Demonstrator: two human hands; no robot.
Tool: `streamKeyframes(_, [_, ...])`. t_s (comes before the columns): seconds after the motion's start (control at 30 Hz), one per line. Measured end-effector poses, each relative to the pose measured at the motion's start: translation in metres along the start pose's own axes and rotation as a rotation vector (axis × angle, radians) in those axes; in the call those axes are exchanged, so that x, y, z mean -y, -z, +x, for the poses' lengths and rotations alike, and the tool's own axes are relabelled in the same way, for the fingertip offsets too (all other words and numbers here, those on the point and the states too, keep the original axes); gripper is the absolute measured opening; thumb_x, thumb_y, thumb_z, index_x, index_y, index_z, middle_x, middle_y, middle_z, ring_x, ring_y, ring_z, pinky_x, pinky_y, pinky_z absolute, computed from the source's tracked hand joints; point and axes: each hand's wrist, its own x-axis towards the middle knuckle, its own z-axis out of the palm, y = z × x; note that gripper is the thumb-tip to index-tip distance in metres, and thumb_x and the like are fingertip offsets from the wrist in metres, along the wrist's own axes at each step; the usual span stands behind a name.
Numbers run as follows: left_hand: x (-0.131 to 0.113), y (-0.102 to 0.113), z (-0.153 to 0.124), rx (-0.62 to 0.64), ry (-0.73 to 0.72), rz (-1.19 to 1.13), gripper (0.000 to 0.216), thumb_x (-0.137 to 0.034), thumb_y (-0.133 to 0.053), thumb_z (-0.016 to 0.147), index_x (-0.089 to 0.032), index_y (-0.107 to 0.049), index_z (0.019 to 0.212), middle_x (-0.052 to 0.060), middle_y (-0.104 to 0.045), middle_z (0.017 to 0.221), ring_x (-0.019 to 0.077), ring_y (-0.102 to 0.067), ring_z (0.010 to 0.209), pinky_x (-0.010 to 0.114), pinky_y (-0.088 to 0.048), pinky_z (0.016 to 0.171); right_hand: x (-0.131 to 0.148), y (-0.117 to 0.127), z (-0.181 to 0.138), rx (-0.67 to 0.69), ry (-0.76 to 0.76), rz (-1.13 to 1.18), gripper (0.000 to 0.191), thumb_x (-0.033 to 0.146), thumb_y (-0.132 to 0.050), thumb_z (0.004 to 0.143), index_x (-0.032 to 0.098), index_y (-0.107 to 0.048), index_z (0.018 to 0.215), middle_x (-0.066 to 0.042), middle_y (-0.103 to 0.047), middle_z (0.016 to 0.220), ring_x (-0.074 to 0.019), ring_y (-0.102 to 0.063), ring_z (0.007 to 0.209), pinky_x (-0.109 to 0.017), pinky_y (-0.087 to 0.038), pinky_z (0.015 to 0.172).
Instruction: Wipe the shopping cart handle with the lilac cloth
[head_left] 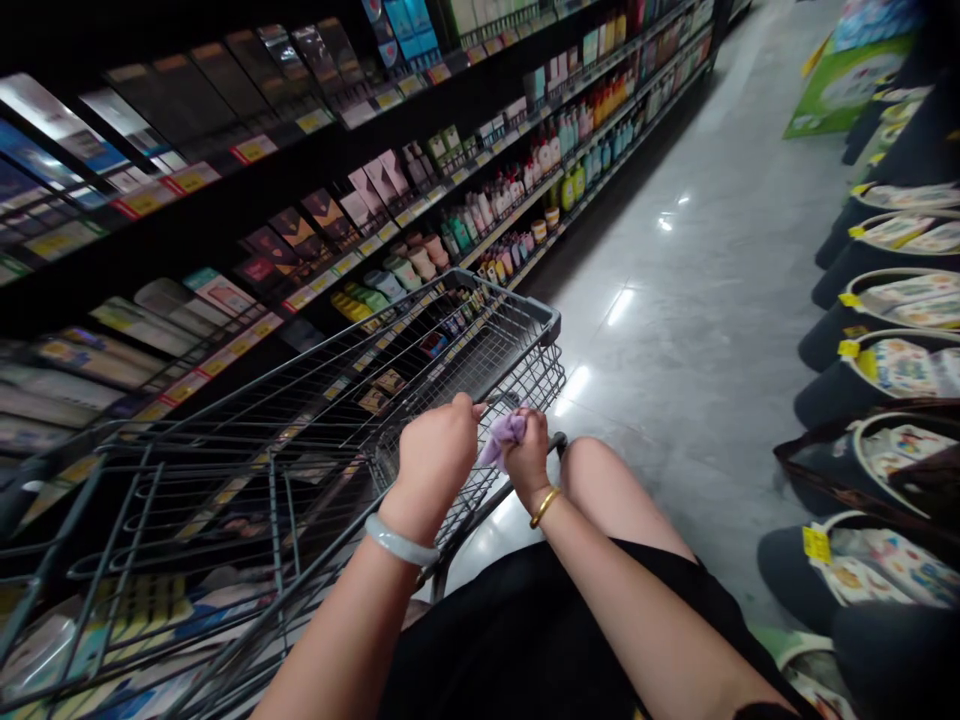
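Note:
My left hand [437, 455] is closed over the handle of a dark wire shopping cart [315, 400], a pale bangle on its wrist. My right hand [527, 458] is closed on the same handle just to the right, pinching a small purple cloth [502, 436] against it, with a gold bangle on that wrist. The cart stands in front of me, angled toward the shelves on the left. Its basket looks empty. My bare knee [600, 480] shows just right of the handle.
Tall dark shelves [300, 190] of boxes, tubes and bottles with yellow price tags run along the left. Glossy grey floor [697, 300] stretches ahead. Round dark bins [885, 370] with packaged goods line the right side; a green display [844, 85] stands far right.

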Motion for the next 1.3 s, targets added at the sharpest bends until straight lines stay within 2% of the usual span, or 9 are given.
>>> streamKeyframes(0.17, [0.009, -0.001, -0.007, 0.049, 0.011, 0.008, 0.043, -0.045, -0.022, 0.101, -0.019, -0.056, 0.097, 0.008, -0.069, 0.072, 0.0261, -0.069, 0.069, 0.031, -0.047, 0.062, 0.026, -0.003, -0.005, 0.146, 0.162, 0.065, 0.036, 0.008, -0.055, 0.068, 0.023, -0.054, 0.101, -0.006, -0.051, 0.104, -0.0231, -0.05, 0.107, -0.044, -0.046, 0.096])
streamKeyframes(0.37, [0.004, -0.007, -0.007, 0.011, 0.029, 0.007, 0.047, -0.044, -0.018, 0.101, -0.018, -0.056, 0.102, 0.009, -0.068, 0.07, 0.0265, -0.069, 0.067, 0.032, -0.048, 0.062, 0.012, -0.001, -0.014, 0.08, 0.107, 0.022, 0.035, 0.008, -0.053, 0.066, 0.021, -0.051, 0.099, -0.006, -0.049, 0.101, -0.0235, -0.05, 0.1, -0.048, -0.047, 0.094])
streamKeyframes(0.57, [0.0, -0.007, -0.005, -0.023, 0.055, 0.029, 0.045, -0.043, -0.019, 0.101, -0.017, -0.056, 0.1, 0.01, -0.068, 0.072, 0.0256, -0.069, 0.069, 0.03, -0.047, 0.062, 0.05, -0.001, -0.014, 0.196, 0.219, 0.105, 0.041, 0.014, -0.061, 0.07, 0.024, -0.052, 0.109, -0.009, -0.048, 0.116, -0.0257, -0.049, 0.112, -0.046, -0.046, 0.098])
streamKeyframes(0.7, [0.002, -0.004, -0.005, 0.018, 0.066, -0.007, 0.047, -0.047, -0.019, 0.101, -0.018, -0.057, 0.102, 0.009, -0.069, 0.074, 0.0252, -0.069, 0.07, 0.031, -0.047, 0.064, 0.021, -0.002, -0.023, 0.235, 0.191, 0.017, 0.04, 0.008, -0.054, 0.067, 0.023, -0.053, 0.104, -0.008, -0.049, 0.108, -0.0253, -0.049, 0.109, -0.048, -0.046, 0.098])
streamKeyframes(0.8, [0.009, -0.002, -0.013, 0.042, 0.08, -0.016, 0.048, -0.049, -0.02, 0.1, -0.02, -0.057, 0.102, 0.009, -0.069, 0.076, 0.0249, -0.069, 0.072, 0.03, -0.047, 0.065, -0.014, -0.005, -0.03, 0.153, 0.089, -0.051, 0.042, 0.009, -0.052, 0.064, 0.023, -0.05, 0.104, -0.007, -0.049, 0.106, -0.0251, -0.049, 0.105, -0.052, -0.046, 0.095])
streamKeyframes(0.87, [0.016, -0.003, -0.022, 0.043, 0.101, 0.0, 0.048, -0.049, -0.02, 0.1, -0.021, -0.058, 0.099, 0.009, -0.07, 0.077, 0.0247, -0.069, 0.072, 0.03, -0.046, 0.064, -0.022, -0.007, -0.032, 0.108, 0.054, -0.056, 0.04, 0.01, -0.051, 0.065, 0.023, -0.049, 0.103, -0.006, -0.049, 0.103, -0.0245, -0.05, 0.1, -0.052, -0.047, 0.091])
streamKeyframes(1.0, [0.025, -0.007, -0.037, 0.033, 0.137, 0.029, 0.048, -0.049, -0.019, 0.1, -0.021, -0.058, 0.096, 0.008, -0.069, 0.072, 0.0242, -0.067, 0.066, 0.028, -0.043, 0.059, 0.007, -0.011, -0.035, 0.131, 0.07, -0.02, 0.034, 0.011, -0.055, 0.066, 0.023, -0.051, 0.098, -0.005, -0.049, 0.101, -0.0237, -0.051, 0.1, -0.048, -0.048, 0.092])
streamKeyframes(1.13, [0.022, -0.011, -0.04, -0.004, 0.153, 0.052, 0.049, -0.047, -0.017, 0.101, -0.02, -0.058, 0.095, 0.009, -0.067, 0.07, 0.025, -0.067, 0.065, 0.028, -0.041, 0.057, 0.039, -0.01, -0.039, 0.269, 0.206, 0.054, 0.037, 0.015, -0.06, 0.069, 0.023, -0.054, 0.105, -0.008, -0.047, 0.109, -0.0257, -0.048, 0.112, -0.045, -0.046, 0.098])
streamKeyframes(1.3, [0.02, -0.013, -0.038, -0.038, 0.146, 0.034, 0.048, -0.046, -0.018, 0.101, -0.019, -0.058, 0.094, 0.008, -0.067, 0.069, 0.0247, -0.067, 0.065, 0.028, -0.041, 0.056, 0.021, -0.007, -0.047, 0.279, 0.19, -0.004, 0.035, 0.012, -0.057, 0.07, 0.023, -0.052, 0.103, -0.007, -0.048, 0.106, -0.0251, -0.048, 0.108, -0.048, -0.047, 0.097])
